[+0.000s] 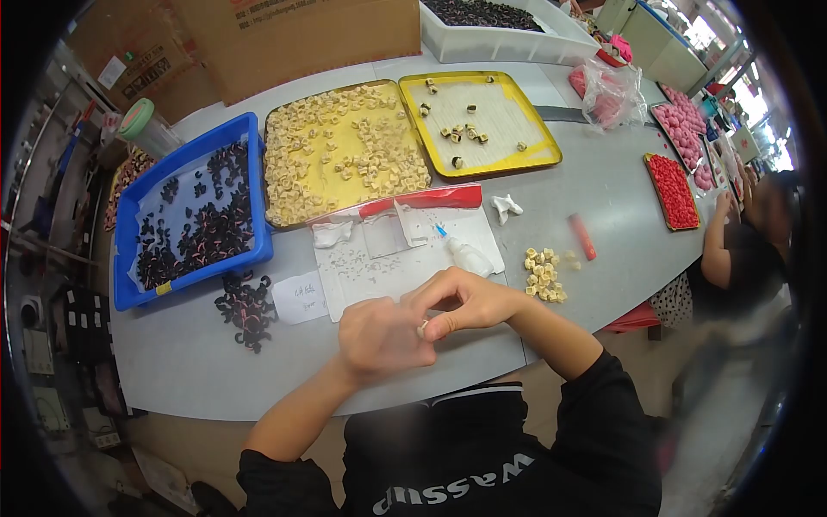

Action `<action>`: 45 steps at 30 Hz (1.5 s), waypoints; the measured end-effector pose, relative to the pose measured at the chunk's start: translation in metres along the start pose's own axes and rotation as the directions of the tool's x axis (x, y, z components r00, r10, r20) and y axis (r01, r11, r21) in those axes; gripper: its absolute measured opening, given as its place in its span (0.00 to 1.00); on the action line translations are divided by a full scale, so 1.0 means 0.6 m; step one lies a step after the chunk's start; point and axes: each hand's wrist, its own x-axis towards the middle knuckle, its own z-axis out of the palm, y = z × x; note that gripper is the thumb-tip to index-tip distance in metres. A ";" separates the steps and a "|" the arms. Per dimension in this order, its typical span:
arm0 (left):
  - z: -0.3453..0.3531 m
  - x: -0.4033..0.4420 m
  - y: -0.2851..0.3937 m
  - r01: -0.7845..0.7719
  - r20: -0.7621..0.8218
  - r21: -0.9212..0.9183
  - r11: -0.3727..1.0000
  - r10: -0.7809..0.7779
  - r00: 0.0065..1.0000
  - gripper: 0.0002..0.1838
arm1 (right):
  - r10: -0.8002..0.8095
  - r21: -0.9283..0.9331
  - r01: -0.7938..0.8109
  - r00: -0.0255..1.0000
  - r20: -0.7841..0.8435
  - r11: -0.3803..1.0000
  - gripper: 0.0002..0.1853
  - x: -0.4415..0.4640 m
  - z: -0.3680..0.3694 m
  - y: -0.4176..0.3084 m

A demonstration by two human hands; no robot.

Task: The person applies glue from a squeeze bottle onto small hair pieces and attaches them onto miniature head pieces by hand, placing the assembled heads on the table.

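Note:
My right hand [465, 302] pinches a small cream-coloured piece [422, 329] between thumb and forefinger. Against it, my left hand [379, 336] is curled closed and slightly blurred; what its fingers hold is hidden. Just beyond the hands lies a white bottle with a blue tip [468, 256], on a white board [353, 289] strewn with dark crumbs. To the right, a pile of small cream cube-like pieces [544, 276] rests on the table. At left, curved black-and-pink pieces [245, 312] form a heap near a handwritten paper slip [299, 298].
A blue tray [126, 215] holds more black pieces. One yellow tray [345, 215] is full of cream pieces; another yellow tray [551, 151] has several dark-and-cream ones. A red tube [582, 237] and crumpled white tissue [506, 208] lie right. Cardboard boxes [310, 43] stand behind; another person [745, 250] sits right.

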 end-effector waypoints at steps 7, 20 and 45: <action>-0.001 0.000 -0.002 -0.009 0.006 -0.010 1.000 0.009 1.000 0.19 | 0.029 0.034 -0.028 1.000 -0.008 0.999 0.14 0.000 0.001 0.000; -0.001 0.001 -0.001 -0.009 0.013 -0.023 1.000 0.009 1.000 0.20 | 0.025 0.049 -0.025 1.000 -0.007 0.998 0.14 0.000 0.002 -0.002; -0.002 0.006 0.003 0.014 -0.008 -0.011 1.000 -0.014 1.000 0.17 | 0.055 0.028 -0.055 0.998 0.006 0.998 0.14 0.000 0.000 -0.001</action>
